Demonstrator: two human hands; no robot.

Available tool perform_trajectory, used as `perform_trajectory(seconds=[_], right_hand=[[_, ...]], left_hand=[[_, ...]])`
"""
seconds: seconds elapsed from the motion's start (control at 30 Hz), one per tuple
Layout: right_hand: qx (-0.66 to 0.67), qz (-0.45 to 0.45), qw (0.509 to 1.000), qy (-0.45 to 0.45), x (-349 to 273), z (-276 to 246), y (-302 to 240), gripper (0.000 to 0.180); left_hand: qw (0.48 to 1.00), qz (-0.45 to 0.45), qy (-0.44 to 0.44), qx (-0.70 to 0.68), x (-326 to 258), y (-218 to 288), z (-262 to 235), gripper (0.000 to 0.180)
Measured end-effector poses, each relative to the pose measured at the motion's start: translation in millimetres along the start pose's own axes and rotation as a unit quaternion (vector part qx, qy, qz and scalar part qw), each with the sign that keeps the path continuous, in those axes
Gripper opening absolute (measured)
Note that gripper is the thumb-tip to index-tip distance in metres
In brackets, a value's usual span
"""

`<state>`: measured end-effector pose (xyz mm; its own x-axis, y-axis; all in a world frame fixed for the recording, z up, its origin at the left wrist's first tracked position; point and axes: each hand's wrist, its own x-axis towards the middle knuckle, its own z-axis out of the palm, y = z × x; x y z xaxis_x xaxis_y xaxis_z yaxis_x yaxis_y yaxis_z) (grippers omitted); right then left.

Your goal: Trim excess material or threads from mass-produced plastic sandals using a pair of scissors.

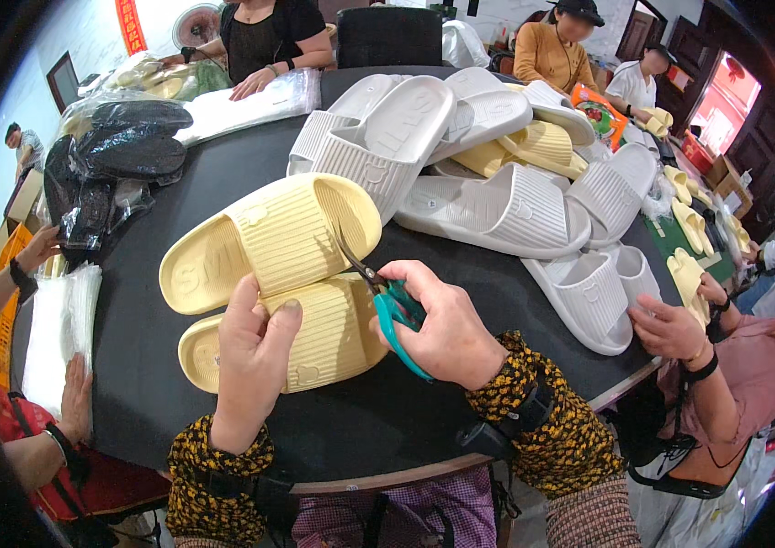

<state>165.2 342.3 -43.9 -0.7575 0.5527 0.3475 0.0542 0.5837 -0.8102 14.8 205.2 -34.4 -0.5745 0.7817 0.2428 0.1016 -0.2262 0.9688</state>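
Observation:
My left hand [255,361] is closed on a pair of pale yellow slippers, with its thumb and fingers at the seam between them. The upper yellow slipper [291,233] has a ribbed strap with a small raised bear-shaped figure. Below it lies the other yellow slipper [337,324], partly hidden by my hands. My right hand [450,331] grips scissors [389,321] with teal handles. Their dark blades point up and left, over the foot opening of the upper slipper, beside its strap edge. Whether the blades touch anything, I cannot tell.
Several grey slippers [497,215] pile up behind and right on the black table [250,438], with yellow ones among them. Black slippers [132,146] in clear plastic lie left, near white plastic bags [58,324]. Co-workers' hands are at the left and right table edges.

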Motion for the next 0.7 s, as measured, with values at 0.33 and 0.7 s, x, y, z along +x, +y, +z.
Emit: perform_trajectory(seconds=[0.33, 0.7], right_hand=[[0.009, -0.001, 1.0, -0.001, 0.7, 1.6, 0.0, 0.039], [-0.023, 0.02, 1.0, -0.004, -0.1, -0.1, -1.6, 0.042]], left_hand=[[1.0, 0.0, -0.004, 0.001, -0.3, -2.4, -2.9, 0.027], [1.0, 0.015, -0.016, 0.007, -1.6, -1.2, -1.3, 0.028]])
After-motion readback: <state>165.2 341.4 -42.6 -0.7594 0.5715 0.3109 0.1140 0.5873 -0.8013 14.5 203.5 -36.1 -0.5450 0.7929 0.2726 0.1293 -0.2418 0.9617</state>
